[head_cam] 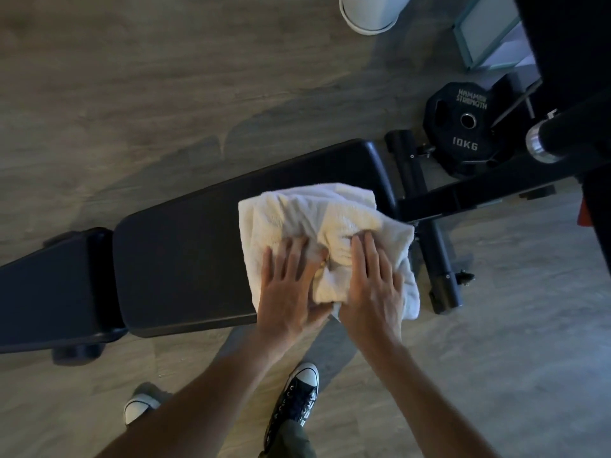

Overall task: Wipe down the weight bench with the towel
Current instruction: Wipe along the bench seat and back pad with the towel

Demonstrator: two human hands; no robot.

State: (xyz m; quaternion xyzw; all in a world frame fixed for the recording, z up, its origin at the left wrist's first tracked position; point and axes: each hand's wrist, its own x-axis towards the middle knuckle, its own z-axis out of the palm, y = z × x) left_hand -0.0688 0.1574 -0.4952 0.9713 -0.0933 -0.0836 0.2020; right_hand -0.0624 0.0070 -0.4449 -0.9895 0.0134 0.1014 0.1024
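A black padded weight bench (185, 239) runs from the lower left to the upper right across the wooden floor. A crumpled white towel (307, 209) lies on the right end of its long pad and hangs a little over the near right corner. My left hand (291, 285) presses flat on the towel's near left part, fingers spread. My right hand (373, 285) presses flat beside it on the towel's right part. Both palms hide the cloth under them.
A black 10 kg weight plate (463, 127) leans by the bench's foot bar (426, 223) at the right. A barbell end (542, 143) juts in from the right edge. A white bin (367, 11) stands at the top. My shoes (297, 398) are on the floor below the bench.
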